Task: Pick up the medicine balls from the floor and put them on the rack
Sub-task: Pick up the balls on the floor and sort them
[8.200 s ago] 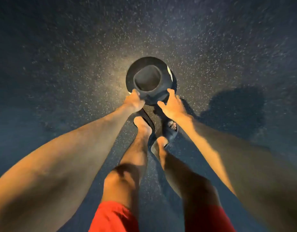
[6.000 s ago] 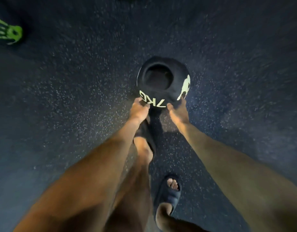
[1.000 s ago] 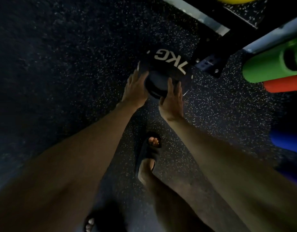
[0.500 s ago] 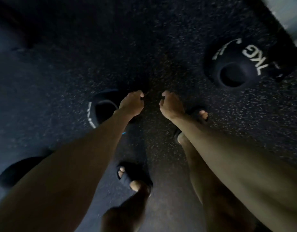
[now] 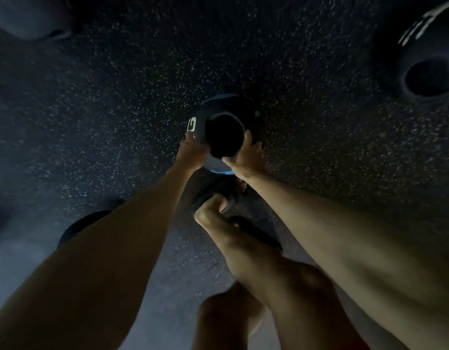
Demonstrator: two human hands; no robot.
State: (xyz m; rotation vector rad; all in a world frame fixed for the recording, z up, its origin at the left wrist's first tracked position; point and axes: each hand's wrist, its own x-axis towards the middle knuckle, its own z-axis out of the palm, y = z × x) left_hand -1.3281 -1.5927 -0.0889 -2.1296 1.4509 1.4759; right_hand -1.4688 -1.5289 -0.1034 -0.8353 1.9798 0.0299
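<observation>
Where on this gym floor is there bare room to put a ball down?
The widest bare floor lies between the held ball and the ball at the right edge. More lies left of the left hand. Near the feet and right hand it is crowded.

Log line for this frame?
phase: grasp | ball: on floor | left hand, right hand: on ball's sides | rack: unseen

Speckled dark floor (image 5: 307, 59) carries a black medicine ball (image 5: 425, 59) (upper right).
</observation>
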